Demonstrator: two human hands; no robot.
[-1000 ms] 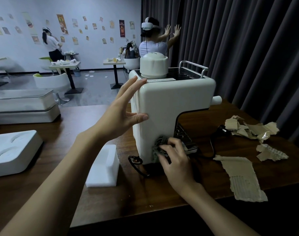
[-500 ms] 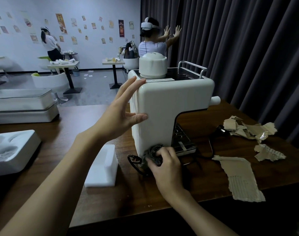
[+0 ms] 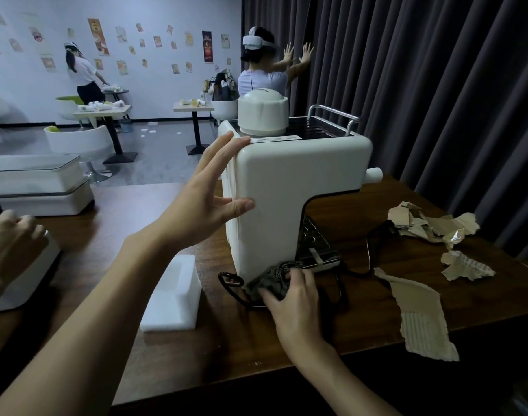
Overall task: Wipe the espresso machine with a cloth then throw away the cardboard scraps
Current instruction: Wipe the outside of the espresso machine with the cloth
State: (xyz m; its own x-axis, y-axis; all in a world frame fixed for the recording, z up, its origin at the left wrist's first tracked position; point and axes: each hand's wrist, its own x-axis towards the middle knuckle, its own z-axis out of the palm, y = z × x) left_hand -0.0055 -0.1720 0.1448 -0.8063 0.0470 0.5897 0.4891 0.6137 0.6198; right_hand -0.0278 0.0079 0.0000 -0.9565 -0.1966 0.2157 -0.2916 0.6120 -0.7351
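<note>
The white espresso machine stands on the dark wooden table. My left hand lies flat against its left side, fingers straight, thumb on the near face. My right hand grips a dark grey cloth at the machine's bottom near corner, by the drip tray. Torn cardboard scraps lie to the right: a long strip, a small piece and a crumpled pile.
A black power cord loops round the machine's base. A white foam block lies left of it, and white foam trays sit further left. Another person's hand rests on a tray at the far left. Dark curtains hang behind.
My right hand has slid the cloth from the front lower edge down and left to the machine's bottom corner. A person's hand has come in at the far left. My left hand stays put.
</note>
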